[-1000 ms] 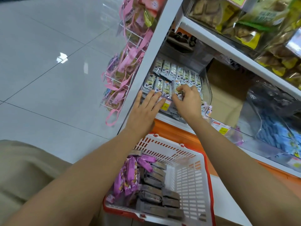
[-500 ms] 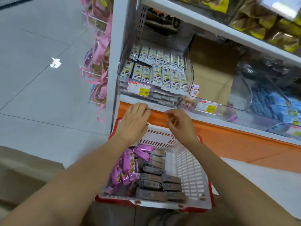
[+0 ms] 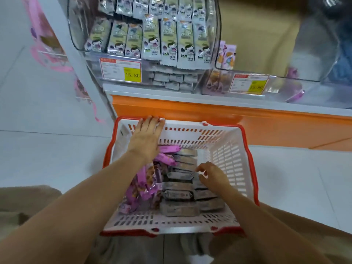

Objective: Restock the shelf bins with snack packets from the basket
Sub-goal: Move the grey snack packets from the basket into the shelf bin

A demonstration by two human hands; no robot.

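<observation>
Head cam only.

Basket (image 3: 229, 159): white slotted walls, red rim, standing just in front of the orange shelf base (image 3: 190, 109). Inside it, grey packets (image 3: 179, 208) lie flat in two stacked columns on the right. Purple packets (image 3: 146, 180) are heaped loose on the left.

My left hand (image 3: 146, 136): fingers lie across the basket's far rim, touching it. Can't tell if they hook round it. My left forearm crosses the left side of the basket and covers part of the purple heap.

My right hand (image 3: 213, 176): down inside the basket over the grey columns, fingers half curled, thumb and forefinger apart, nothing in it. Fingertips are at the top grey packets; contact is unclear.

Above is a clear shelf bin (image 3: 91, 54) with pale green-and-white packets (image 3: 167, 40) standing in rows and more grey ones under them behind the front wall. A price tag (image 3: 121, 70) on the front shows yellow 15.80. A second clear bin (image 3: 323, 79) sits beside it on the right, with its own tag (image 3: 249, 85) and a few purple-printed packets (image 3: 225, 54). Far left there is pink hanging stock (image 3: 47, 44), blurred.
</observation>
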